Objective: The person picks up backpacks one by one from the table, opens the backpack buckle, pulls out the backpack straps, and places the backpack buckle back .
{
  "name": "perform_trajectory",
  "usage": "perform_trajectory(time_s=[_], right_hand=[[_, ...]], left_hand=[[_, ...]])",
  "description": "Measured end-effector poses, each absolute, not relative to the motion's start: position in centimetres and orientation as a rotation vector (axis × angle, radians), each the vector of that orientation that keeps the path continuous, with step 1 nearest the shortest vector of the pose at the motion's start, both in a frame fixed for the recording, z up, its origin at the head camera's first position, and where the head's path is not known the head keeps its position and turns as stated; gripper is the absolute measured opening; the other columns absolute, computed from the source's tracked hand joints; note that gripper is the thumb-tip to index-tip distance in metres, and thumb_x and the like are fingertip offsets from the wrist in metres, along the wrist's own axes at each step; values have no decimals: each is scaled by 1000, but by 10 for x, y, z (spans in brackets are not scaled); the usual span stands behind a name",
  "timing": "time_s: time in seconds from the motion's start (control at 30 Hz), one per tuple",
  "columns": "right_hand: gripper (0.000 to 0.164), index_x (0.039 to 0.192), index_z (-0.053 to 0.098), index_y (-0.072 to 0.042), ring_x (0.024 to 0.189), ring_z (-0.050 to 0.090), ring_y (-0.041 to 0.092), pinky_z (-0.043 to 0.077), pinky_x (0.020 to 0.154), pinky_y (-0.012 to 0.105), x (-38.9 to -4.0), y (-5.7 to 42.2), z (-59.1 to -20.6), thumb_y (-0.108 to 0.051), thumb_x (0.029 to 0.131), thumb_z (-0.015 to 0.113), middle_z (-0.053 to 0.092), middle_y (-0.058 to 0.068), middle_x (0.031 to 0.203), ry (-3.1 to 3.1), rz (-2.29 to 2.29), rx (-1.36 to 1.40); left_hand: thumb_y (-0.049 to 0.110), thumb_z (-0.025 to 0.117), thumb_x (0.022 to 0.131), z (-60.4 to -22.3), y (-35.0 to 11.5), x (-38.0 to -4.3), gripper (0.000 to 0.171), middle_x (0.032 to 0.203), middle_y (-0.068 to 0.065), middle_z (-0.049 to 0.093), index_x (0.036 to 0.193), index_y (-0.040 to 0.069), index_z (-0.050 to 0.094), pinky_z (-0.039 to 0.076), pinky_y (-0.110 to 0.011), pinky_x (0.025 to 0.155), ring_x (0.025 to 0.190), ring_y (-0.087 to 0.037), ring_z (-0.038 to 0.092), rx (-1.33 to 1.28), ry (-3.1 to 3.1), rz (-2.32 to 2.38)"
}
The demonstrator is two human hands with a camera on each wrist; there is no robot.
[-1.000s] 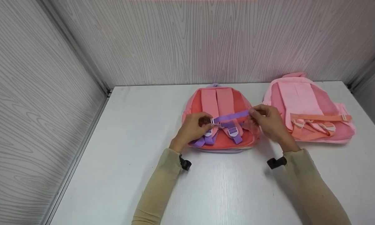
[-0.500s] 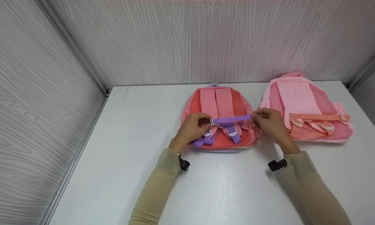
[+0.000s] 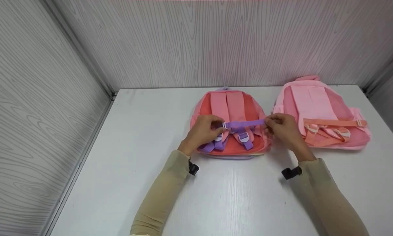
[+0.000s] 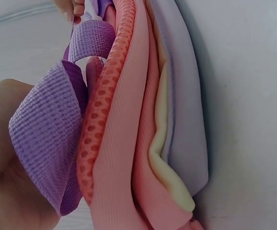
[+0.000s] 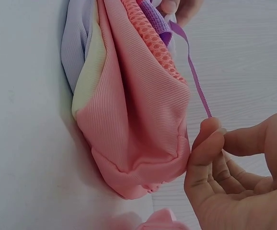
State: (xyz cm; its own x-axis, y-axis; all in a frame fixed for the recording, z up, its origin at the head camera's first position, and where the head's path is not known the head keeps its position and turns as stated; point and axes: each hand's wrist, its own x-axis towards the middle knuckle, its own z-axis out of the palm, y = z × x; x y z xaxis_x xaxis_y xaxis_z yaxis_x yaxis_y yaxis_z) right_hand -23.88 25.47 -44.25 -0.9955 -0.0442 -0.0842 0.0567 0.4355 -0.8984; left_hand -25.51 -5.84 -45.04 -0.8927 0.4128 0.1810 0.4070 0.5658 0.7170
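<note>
A small coral-and-pink backpack lies on the table with its shoulder straps facing up. Across it stretches a purple strap, nearly level. My left hand pinches the white plastic buckle at the strap's left end. Between thumb and finger, my right hand holds the strap's other end, over the bag's right side. In the right wrist view the purple strap runs taut up from the fingertips. A loose purple webbing loop hangs beside the left palm. White adjusters sit on the lower straps.
A second, lighter pink backpack with orange straps lies just right of the first, close to the right hand. Both bags lie near the back wall of the white table. A side wall stands at the left.
The right hand has come down slightly, so the purple strap has gone from slanting up to nearly level. The left hand keeps its pinch and has shifted a little upward.
</note>
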Motion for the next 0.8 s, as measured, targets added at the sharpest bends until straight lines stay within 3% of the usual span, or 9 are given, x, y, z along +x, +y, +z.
perform_trajectory(time_s=[0.33, 0.57, 0.8], right_hand=[[37, 132, 66, -1, 83, 66, 15, 61, 79, 27, -239, 255, -440, -30, 111, 59, 72, 9, 105, 2519, -1655, 36], [37, 133, 65, 3, 81, 67, 13, 60, 77, 24, -238, 258, -442, -25, 111, 60, 71, 11, 103, 2512, -1695, 13], [38, 134, 65, 1, 83, 66, 15, 61, 80, 28, -238, 259, -437, -29, 111, 60, 71, 9, 104, 2492, -1673, 41]], left_hand=[[21, 78, 99, -448, -52, -256, 30, 119, -4, 76, 127, 8, 77, 56, -34, 104, 106, -18, 68, 737, 2773, 1220], [20, 79, 99, -445, -45, -255, 28, 117, -4, 76, 124, 8, 78, 57, -34, 101, 104, -17, 67, 750, 2756, 1231], [21, 77, 100, -442, -38, -255, 30, 119, -3, 76, 128, 10, 77, 57, -33, 102, 106, -17, 68, 715, 2758, 1199]])
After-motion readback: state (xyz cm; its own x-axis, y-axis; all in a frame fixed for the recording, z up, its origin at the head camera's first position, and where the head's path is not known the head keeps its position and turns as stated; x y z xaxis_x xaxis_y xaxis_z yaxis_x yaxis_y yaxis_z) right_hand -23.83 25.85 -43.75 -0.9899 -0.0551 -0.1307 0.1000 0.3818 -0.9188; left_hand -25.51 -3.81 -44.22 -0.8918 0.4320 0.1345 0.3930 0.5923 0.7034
